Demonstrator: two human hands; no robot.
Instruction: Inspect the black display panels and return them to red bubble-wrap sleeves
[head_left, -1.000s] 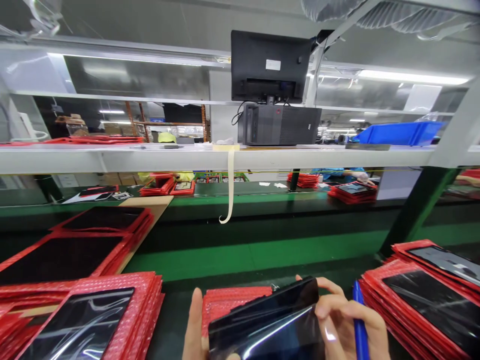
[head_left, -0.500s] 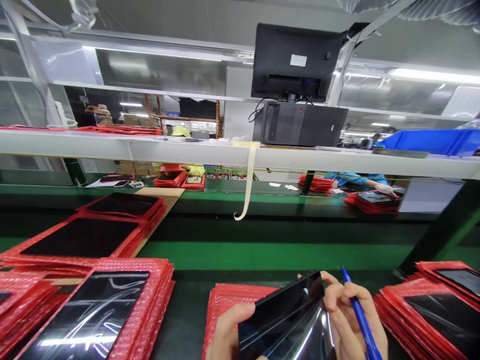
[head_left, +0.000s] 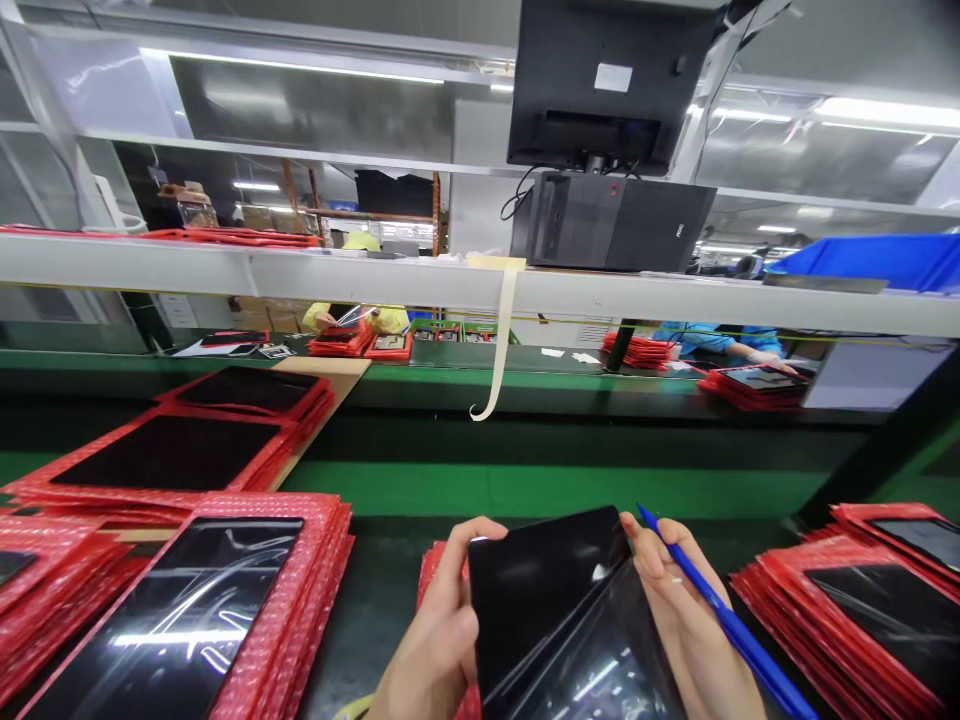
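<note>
My left hand (head_left: 444, 620) grips a black tablet screen (head_left: 544, 570) along its left edge, thumb and fingers on either side. Clear film (head_left: 600, 650) lies wrinkled over the screen's lower right part, with glare on it. At the upper right corner, my right hand (head_left: 686, 610) pinches the film's edge against or just off the screen; which of the two I cannot tell. That hand also holds a slim blue pen (head_left: 720, 605), pointed end up, between its fingers. Beneath the screen, mostly hidden, is red bubble wrap (head_left: 429, 565).
Red bubble-wrap pouches (head_left: 322, 570) with a black screen on top are stacked at left, more pouches (head_left: 787, 600) at right. A white shelf (head_left: 375, 285) crosses ahead, bearing a computer (head_left: 615, 225); tape (head_left: 501, 340) hangs from it. Co-workers' yellow (head_left: 390, 318) and blue sleeves (head_left: 694, 338) show beyond.
The screen has turned to face me more and risen in view. My left hand has moved up its edge. The film's bright creases have shifted, and the view has tilted downward.
</note>
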